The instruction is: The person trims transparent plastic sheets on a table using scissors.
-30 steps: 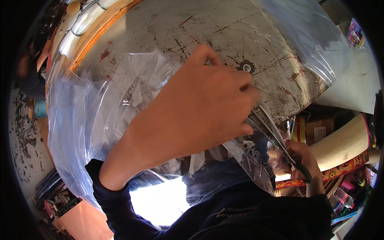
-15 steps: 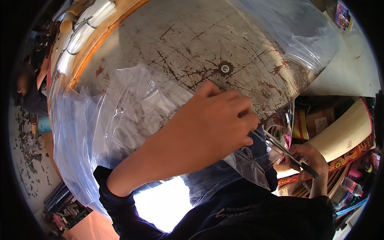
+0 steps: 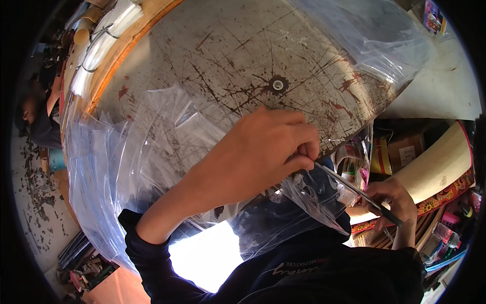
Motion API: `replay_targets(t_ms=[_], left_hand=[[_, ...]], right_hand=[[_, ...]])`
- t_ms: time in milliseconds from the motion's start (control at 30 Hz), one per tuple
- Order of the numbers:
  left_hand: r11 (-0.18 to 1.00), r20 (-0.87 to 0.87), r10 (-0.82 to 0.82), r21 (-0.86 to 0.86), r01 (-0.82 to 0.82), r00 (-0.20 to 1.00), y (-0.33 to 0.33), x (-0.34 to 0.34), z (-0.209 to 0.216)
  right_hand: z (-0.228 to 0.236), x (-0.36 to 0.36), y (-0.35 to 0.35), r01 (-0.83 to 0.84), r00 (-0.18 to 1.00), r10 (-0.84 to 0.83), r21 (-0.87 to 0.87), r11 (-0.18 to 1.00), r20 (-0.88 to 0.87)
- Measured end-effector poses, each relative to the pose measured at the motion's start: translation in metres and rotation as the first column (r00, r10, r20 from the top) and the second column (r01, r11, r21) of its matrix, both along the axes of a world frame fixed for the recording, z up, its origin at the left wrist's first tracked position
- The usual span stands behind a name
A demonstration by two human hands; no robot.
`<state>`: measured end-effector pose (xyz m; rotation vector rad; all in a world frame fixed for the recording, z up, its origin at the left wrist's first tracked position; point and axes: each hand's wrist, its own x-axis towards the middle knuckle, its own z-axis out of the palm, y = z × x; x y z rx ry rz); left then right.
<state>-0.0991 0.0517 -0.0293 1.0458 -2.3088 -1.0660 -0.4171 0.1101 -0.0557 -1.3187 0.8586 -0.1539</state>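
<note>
My left hand (image 3: 271, 147) reaches across from the lower left, its thumb and fingers pinched on clear plastic sheet (image 3: 313, 205). A crumpled strip of that sheet hangs below the fingers, over my dark clothing. Off to the right, my right hand (image 3: 397, 200) is closed round the dark handles of a pair of scissors (image 3: 349, 186). Their long metal blades point up and left, the tips beside my left fingertips. How much plastic lies between the blades I cannot tell. More clear plastic (image 3: 162, 131) spreads over the table to the left of my left forearm.
The worn, scratched table (image 3: 238, 55) has a small round metal piece (image 3: 278, 85) on it. Another plastic sheet (image 3: 374, 45) lies at the far right. A tied white bundle (image 3: 104, 43) sits far left, near a person (image 3: 40, 114). A cream roll (image 3: 435, 157) stands right of the table.
My left fingers have drawn together into a tighter pinch near the scissor tips. The strip of plastic below them has shifted, and the scissor blades look closer together.
</note>
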Motion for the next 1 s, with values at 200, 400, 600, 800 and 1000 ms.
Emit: replay_targets(t_ms=[200, 400, 600, 800, 1000], left_hand=[[0.999, 0.006, 0.001, 0.040, -0.001, 1.000, -0.003, 0.001, -0.002], [0.998, 0.003, 0.004, 0.065, -0.004, 1.000, -0.004, 0.003, -0.002], [0.999, -0.042, 0.005, 0.050, -0.003, 0.999, -0.004, 0.002, -0.005], [0.999, -0.018, 0.007, 0.052, -0.006, 1.000, -0.005, 0.002, -0.004], [1.000, 0.013, -0.018, 0.004, 0.018, 1.000, -0.009, 0.010, -0.006]], right_hand=[[0.002, 0.010, 0.001, 0.118, 0.988, -0.114, 0.033, 0.992, -0.109], [0.000, 0.012, -0.003, 0.068, 0.995, -0.072, -0.055, 0.996, -0.070], [0.001, 0.016, -0.006, 0.063, 0.996, -0.066, -0.038, 0.997, -0.063], [-0.003, 0.016, -0.005, 0.063, 0.996, -0.067, -0.074, 0.995, -0.051], [-0.007, 0.017, -0.002, 0.163, 0.986, -0.164, -0.020, 0.986, -0.033]])
